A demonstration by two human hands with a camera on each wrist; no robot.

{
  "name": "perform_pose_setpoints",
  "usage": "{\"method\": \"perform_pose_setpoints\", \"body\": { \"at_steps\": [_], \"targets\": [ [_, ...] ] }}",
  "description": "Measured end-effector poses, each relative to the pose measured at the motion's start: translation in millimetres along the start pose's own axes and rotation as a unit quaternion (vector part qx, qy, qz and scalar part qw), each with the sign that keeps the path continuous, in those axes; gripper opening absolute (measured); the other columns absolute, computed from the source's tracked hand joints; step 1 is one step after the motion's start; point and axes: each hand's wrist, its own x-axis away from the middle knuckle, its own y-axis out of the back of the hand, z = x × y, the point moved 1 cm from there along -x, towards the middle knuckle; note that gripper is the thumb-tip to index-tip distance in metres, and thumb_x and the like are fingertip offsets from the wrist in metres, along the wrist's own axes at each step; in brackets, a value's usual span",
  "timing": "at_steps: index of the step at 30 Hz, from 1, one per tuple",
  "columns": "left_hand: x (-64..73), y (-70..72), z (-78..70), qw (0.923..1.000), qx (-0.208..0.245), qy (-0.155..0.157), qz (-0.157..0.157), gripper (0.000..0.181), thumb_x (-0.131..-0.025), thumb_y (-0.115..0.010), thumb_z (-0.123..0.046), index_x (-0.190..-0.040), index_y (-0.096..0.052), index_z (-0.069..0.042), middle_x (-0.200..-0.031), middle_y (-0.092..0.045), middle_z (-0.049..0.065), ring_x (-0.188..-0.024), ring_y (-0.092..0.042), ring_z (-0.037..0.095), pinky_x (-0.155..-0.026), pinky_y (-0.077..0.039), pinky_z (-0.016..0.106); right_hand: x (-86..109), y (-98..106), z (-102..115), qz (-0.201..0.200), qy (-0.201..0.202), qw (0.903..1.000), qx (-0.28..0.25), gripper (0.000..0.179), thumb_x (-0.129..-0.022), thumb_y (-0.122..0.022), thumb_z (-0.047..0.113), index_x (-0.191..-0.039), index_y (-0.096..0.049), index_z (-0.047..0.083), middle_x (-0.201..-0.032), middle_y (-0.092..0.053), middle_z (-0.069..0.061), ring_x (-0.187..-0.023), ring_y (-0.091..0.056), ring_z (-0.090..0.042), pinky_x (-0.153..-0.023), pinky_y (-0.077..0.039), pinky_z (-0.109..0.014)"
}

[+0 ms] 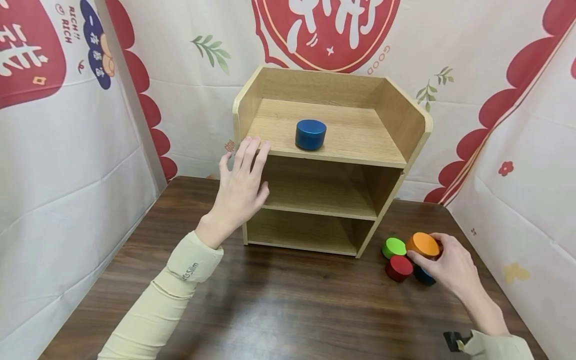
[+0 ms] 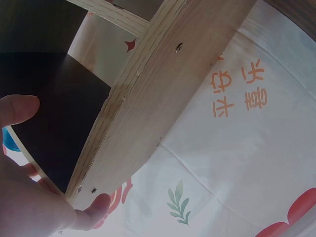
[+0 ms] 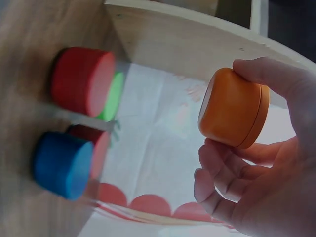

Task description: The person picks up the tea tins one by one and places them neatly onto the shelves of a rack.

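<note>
My right hand pinches an orange round tin between thumb and fingers, held up above the tabletop. Below it stand a green tin, a red tin and a blue tin; another red tin shows behind the blue one in the right wrist view. My left hand has its fingers extended, with the fingertips at the left front corner of the wooden shelf's top board. A metallic blue tin sits on that top board, right of the left hand.
The three-level shelf stands toward the back of a dark wood table, with raised side and back panels around its top. Printed white cloth hangs behind and at both sides. The loose tins stand close to the shelf's right front corner.
</note>
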Motion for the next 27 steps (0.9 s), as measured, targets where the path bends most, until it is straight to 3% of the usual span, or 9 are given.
{"method": "perform_pose_setpoints", "body": {
  "at_steps": [8, 19, 27],
  "targets": [
    [-0.3, -1.1, 0.5, 1.0000, -0.002, 0.002, -0.003, 0.084, -0.079, -0.066, -0.015, -0.151, -0.024, -0.013, -0.154, -0.028, 0.012, -0.146, -0.020, 0.027, -0.104, -0.025, 0.062, -13.9, 15, 26, -0.032, 0.045, 0.9983, -0.021, 0.066, -0.076, -0.078, 0.037, -0.118, -0.054, -0.008, -0.102, -0.059, -0.027, -0.082, -0.053, -0.032, -0.060, -0.040, -0.028],
    [-0.3, -0.9, 0.0, 1.0000, -0.001, 0.004, 0.003, 0.084, -0.080, -0.066, -0.015, -0.151, -0.023, -0.013, -0.155, -0.026, 0.011, -0.146, -0.019, 0.026, -0.105, -0.024, 0.062, -27.9, 40, 64, -0.013, 0.079, 0.9959, -0.043, 0.067, -0.078, -0.076, 0.041, -0.123, -0.053, -0.003, -0.107, -0.059, -0.022, -0.087, -0.052, -0.029, -0.063, -0.043, -0.024],
    [-0.5, 0.1, -0.3, 1.0000, 0.001, 0.005, 0.002, 0.082, -0.080, -0.065, -0.015, -0.151, -0.024, -0.013, -0.155, -0.027, 0.012, -0.146, -0.019, 0.026, -0.105, -0.023, 0.062, -37.8, 58, 97, -0.027, 0.116, 0.9910, -0.062, 0.060, -0.077, -0.078, 0.039, -0.122, -0.058, 0.005, -0.103, -0.061, -0.013, -0.082, -0.052, -0.022, -0.061, -0.040, -0.016]
  ]
}}
